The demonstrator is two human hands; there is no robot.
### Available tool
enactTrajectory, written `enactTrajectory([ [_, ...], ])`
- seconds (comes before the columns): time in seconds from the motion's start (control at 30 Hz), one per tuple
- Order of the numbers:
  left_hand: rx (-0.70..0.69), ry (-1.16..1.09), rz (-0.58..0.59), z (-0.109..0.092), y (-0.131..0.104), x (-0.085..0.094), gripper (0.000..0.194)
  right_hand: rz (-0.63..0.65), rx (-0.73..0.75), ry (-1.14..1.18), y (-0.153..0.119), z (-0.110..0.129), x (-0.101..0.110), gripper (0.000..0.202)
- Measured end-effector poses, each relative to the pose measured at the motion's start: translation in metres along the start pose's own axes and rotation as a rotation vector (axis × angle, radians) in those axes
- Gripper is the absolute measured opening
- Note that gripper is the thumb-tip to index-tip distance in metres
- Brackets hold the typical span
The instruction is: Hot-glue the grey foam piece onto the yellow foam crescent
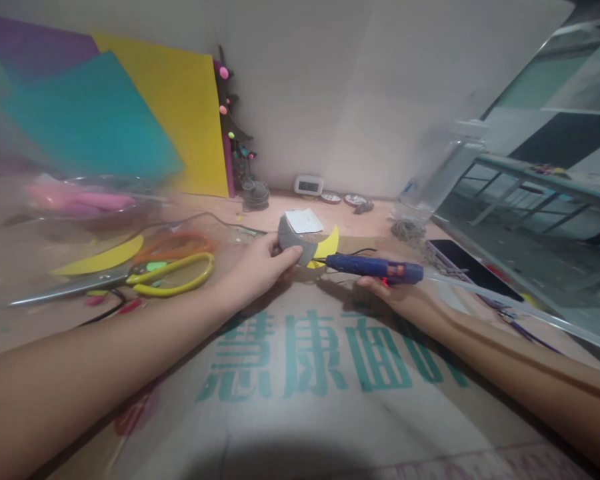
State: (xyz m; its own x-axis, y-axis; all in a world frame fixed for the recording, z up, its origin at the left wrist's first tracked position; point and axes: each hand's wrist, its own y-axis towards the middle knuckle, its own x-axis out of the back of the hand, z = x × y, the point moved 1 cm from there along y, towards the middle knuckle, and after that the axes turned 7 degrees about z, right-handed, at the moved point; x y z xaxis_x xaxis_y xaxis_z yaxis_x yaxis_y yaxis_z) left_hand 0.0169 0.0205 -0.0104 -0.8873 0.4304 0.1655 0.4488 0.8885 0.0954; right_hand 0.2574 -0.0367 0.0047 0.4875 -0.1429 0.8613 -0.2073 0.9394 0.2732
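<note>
Apparently, a bowl (145, 189) holds pink things (97, 202); left grip (265, 268) pinches grey piece (289, 235); right grip (400, 297), glue gun (357, 265).

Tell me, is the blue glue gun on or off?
Probably on: a small red light glows at the underside of the blue glue gun, by the right hand. I can't tell if it's hot.
</note>
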Motion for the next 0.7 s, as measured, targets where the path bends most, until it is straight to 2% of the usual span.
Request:
enactTrajectory([
  [0.27, 0.002, 0.004, 0.003, 0.0, 0.0, 0.0, 0.017, 0.037, -0.039, 0.066, 0.003, -0.002, 0.003, 0.027],
  [0.5, 0.007, 0.01, 0.003, -0.001, 0.0, 0.0, 0.018, -0.01, -0.11, 0.075, 0.001, 0.006, 0.008, 0.028],
  [0.7, 0.014, 0.013, 0.007, -0.002, -0.001, 0.0, 0.017, -0.029, -0.109, 0.107, 0.0, 0.011, 0.009, 0.028],
])
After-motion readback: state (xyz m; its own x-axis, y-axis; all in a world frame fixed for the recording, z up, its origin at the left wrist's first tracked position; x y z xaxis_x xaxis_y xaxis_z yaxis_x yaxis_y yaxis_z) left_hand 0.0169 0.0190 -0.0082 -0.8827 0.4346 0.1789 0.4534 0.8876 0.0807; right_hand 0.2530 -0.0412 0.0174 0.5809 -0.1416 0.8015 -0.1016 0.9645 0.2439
